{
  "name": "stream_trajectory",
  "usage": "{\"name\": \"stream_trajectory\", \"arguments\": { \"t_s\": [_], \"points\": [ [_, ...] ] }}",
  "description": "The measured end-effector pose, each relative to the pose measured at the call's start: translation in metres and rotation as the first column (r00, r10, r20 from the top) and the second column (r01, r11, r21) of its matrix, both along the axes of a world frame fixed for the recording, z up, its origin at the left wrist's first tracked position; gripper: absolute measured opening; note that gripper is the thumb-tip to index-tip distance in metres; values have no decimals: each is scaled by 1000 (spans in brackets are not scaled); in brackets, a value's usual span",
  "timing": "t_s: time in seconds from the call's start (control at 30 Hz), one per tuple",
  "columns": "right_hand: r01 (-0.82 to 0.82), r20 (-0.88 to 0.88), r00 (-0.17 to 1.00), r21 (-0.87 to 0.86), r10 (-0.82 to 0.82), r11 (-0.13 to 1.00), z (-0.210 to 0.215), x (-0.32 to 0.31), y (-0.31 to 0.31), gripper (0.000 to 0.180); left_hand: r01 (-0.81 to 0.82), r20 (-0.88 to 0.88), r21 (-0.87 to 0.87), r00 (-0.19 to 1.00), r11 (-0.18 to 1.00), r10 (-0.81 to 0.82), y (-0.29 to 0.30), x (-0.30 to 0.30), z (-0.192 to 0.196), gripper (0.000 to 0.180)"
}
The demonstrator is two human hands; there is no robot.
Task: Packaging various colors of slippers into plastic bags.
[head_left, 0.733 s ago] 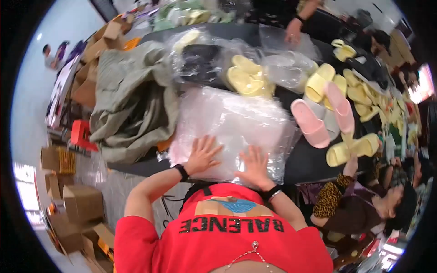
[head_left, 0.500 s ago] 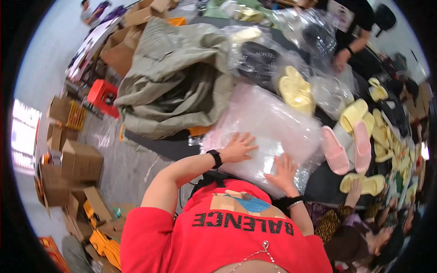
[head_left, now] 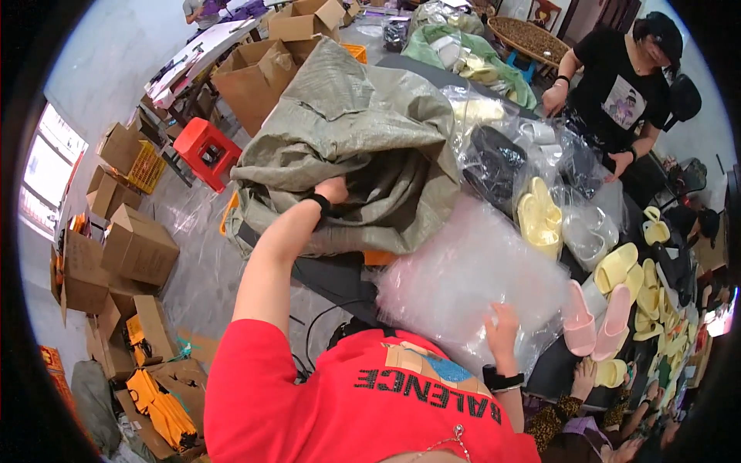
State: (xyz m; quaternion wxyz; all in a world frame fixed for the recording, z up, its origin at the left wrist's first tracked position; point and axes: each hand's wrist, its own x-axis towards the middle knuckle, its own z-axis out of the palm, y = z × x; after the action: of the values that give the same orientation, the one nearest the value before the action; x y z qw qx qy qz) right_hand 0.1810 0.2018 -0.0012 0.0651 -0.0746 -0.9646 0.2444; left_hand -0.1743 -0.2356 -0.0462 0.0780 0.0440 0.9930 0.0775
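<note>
My left hand (head_left: 332,190) reaches into the mouth of a large grey-green woven sack (head_left: 340,100); its fingers are hidden among the folds, so their hold does not show. Just right of the sack lies a stack of clear plastic bags (head_left: 463,270), pinkish at its left side. Resting on the near right part of these bags is my right hand (head_left: 503,328), its fingers stretched out and slightly bent, with nothing seen in them. Beyond the bags, yellow slippers (head_left: 539,217) and black slippers (head_left: 494,158) lie in clear wrapping.
Pink slippers (head_left: 614,320) and several yellow ones lie right of the bags. A co-worker's hand (head_left: 584,378) with a patterned sleeve is close by. Another person (head_left: 625,92) in black stands across the table. A red stool (head_left: 207,153) and cardboard boxes (head_left: 137,245) stand left.
My left hand has left the plastic bags and moved up and left into the sack. My right hand stays on the bags, its fingers less spread. The head view has shifted.
</note>
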Motion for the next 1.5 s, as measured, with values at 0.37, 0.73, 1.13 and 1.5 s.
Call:
{"name": "stream_trajectory", "arguments": {
  "t_s": [0.37,0.73,1.13,1.5],
  "points": [
    [-99,45,993,-170,108,981,13,-13,-14,32,-135,-760,-519,524,844,-384,63,-58,341,51],
    [-95,68,991,-211,112,973,10,-10,-1,34,304,-860,-415,178,858,-479,135,-66,355,41],
    [6,191,981,-163,25,987,-5,-1,-1,38,384,-302,-588,712,712,-634,91,-226,42,31],
    [39,379,925,-104,3,994,-5,17,-5,40,673,-464,-352,478,650,-746,-83,-239,-25,34]
  ]
}}
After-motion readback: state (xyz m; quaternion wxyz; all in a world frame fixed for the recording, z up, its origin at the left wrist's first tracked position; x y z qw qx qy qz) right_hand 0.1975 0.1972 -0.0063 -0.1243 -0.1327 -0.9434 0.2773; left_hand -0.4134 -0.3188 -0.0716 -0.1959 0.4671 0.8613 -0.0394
